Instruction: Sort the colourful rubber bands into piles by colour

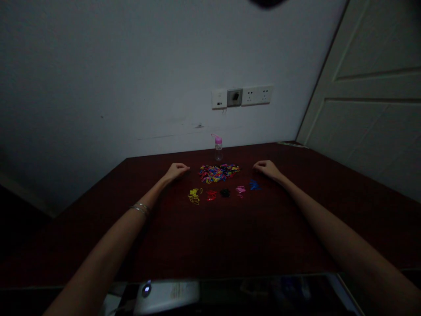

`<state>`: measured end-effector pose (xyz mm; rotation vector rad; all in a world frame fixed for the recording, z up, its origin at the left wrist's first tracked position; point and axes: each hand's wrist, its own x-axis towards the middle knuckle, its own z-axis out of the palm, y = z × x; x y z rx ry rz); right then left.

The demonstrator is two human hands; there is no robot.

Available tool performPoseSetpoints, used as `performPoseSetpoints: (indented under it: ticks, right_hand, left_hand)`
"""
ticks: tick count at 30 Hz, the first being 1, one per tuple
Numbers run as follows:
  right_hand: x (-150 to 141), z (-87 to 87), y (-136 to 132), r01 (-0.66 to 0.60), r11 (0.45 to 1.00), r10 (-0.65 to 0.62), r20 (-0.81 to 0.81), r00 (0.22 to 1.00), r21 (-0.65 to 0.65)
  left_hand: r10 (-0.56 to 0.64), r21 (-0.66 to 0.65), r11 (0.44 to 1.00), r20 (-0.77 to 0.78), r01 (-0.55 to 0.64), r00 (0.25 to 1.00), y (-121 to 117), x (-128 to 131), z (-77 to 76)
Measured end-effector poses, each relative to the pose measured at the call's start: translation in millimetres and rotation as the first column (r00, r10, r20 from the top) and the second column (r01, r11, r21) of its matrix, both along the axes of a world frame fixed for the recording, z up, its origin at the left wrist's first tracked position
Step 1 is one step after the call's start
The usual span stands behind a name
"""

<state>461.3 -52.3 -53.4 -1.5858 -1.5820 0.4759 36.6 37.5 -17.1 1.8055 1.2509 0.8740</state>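
A mixed heap of small colourful clips [217, 174], apparently paper clips, lies mid-table between my hands. My left hand [176, 170] rests on the table left of the heap, fingers curled together, nothing visible in them. On the right, my right hand [265, 167] rests with its fingers likewise closed and no object showing. Nearer to me runs a row of small sorted groups: yellow clips [194, 196], red clips [211, 195], black clips [225, 192], pink clips [240, 190] and blue clips [254, 184]. The blue group is closest to my right hand.
Behind the heap stands a clear bottle [219, 151] with a pink cap and loop. The dark red table [223, 241] meets a wall with sockets [256, 95]. A pale door [371, 101] is at right. Below the front edge, a white device [167, 296] shows.
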Motion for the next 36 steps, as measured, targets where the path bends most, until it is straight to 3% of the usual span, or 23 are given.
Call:
performPoseSetpoints:
  ticks: [3,10,17,27,36]
  right_hand:
    - [0,0.4,0,0.008,1.0,-0.007,0.045,0.999,-0.013]
    - [-1,0.7,-2,0.018,1.0,-0.019,0.108,0.994,0.008]
    - [-11,1.5,5,0.015,0.999,-0.021,0.181,0.983,0.032]
    - [-50,14.8,0,-0.125,0.992,0.11,0.348,0.931,0.021]
    - [-58,16.8,-6,-0.064,0.998,0.043,0.553,0.832,0.019]
  left_hand:
    - [0.099,0.097,0.99,0.038,-0.102,0.994,10,11,-11.4]
    - [0.208,0.268,0.942,0.011,-0.204,0.978,24,25,-20.8]
    - [0.257,0.202,0.945,0.023,-0.256,0.966,26,22,-23.2]
    - [0.269,0.209,0.939,0.042,-0.272,0.962,28,19,-25.9]
    - [0.269,0.19,0.943,0.049,-0.273,0.962,25,20,-24.3]
